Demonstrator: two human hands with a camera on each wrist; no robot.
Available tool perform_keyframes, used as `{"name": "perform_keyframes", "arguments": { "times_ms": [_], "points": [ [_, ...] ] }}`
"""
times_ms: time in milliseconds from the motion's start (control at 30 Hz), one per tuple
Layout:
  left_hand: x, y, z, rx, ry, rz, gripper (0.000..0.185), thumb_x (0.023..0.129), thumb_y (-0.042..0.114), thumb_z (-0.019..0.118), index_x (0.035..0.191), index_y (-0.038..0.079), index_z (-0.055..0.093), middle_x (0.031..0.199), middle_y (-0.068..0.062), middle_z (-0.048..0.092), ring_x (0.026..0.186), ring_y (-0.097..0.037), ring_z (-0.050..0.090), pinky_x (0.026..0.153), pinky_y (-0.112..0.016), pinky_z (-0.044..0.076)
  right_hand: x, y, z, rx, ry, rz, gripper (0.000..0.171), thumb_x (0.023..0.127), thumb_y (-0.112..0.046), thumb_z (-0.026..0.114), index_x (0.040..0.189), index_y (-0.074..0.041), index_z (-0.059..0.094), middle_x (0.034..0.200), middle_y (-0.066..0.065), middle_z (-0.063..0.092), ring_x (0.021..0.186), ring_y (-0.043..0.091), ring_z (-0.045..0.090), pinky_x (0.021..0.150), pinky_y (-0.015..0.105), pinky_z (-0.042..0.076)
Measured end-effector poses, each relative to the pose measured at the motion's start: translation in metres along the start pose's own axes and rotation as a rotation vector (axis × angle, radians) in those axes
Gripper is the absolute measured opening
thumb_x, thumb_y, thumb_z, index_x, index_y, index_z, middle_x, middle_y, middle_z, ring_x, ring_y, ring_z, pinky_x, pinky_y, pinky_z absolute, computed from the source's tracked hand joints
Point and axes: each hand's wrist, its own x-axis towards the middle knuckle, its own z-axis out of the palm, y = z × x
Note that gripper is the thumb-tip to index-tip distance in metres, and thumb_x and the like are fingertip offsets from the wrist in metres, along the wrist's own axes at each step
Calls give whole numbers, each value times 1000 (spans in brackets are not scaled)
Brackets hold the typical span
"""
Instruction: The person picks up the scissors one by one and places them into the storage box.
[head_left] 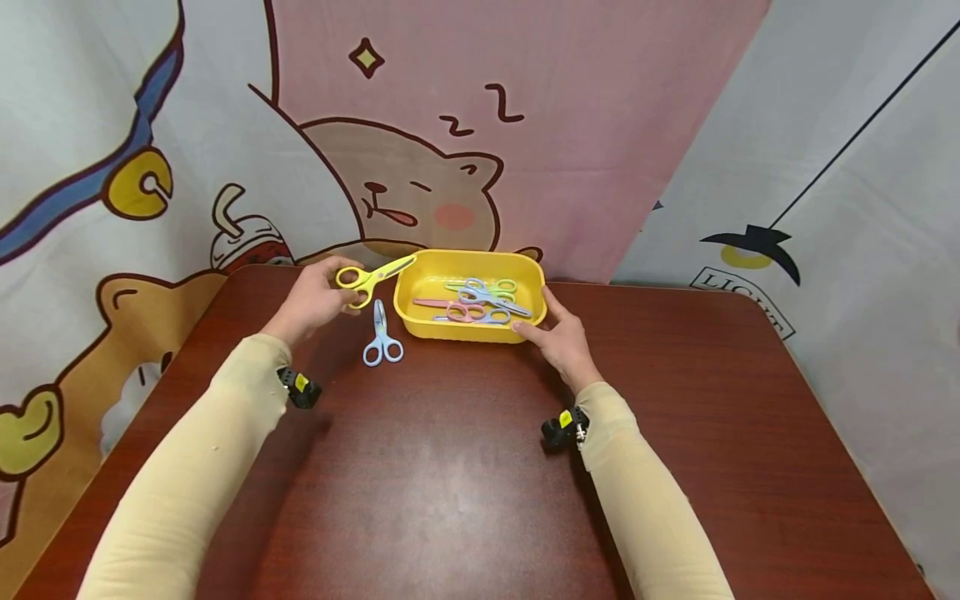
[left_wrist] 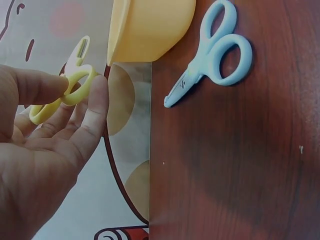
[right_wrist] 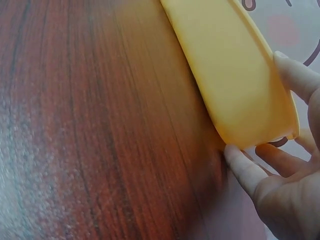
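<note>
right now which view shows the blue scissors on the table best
The left wrist view: the blue scissors fill the upper right, both loops and the closed blades sharp against the table. The head view shows the blue scissors whole but small, beside the yellow tray. The right wrist view does not show them.

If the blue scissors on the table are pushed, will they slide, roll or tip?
The blue scissors lie flat on the smooth wooden table, so they would probably slide, not roll or tip. They look like stiff plastic, likely light. Pushed at one loop, they may spin.
</note>
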Motion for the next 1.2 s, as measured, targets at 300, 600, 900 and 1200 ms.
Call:
{"name": "perform_keyframes", "arguments": {
  "times_ms": [300, 600, 900, 1200],
  "points": [
    [2, 8, 2, 15, -5, -8, 45, 98, -7, 58, 142, -7, 51, 124, -27, 59, 95, -26, 69, 83, -41, 63, 2, 0, -2, -33, 0, -9, 96, 90, -30, 82, 165, -23, 23, 171, -2, 23, 157, 21, 19, 125, 41, 26],
    [3, 17, 5, 33, -17, -14, 44, 99, -7, 57, 142, -6, 51, 125, -26, 59, 95, -25, 68, 83, -41, 63, 1, -4, -2, -44, -6, 2, 96, 90, -30, 83, 165, -22, 24, 171, -3, 23, 157, 19, 19, 126, 40, 23],
    [6, 27, 8, 22, -47, -10, 44, 98, -8, 56, 142, -7, 52, 123, -26, 59, 92, -22, 68, 81, -38, 64, 2, -7, -3, -80, -14, 7, 98, 89, -32, 83, 165, -21, 22, 171, -1, 23, 157, 21, 17, 128, 45, 19],
    [11, 34, 13, 33, -58, -15, 44, 96, -7, 58, 140, -4, 54, 122, -23, 59, 93, -26, 69, 76, -34, 63, 2, -9, -3, -75, -16, 12, 97, 89, -30, 83, 165, -19, 22, 171, -1, 23, 157, 20, 18, 127, 44, 20]
  ]
}}
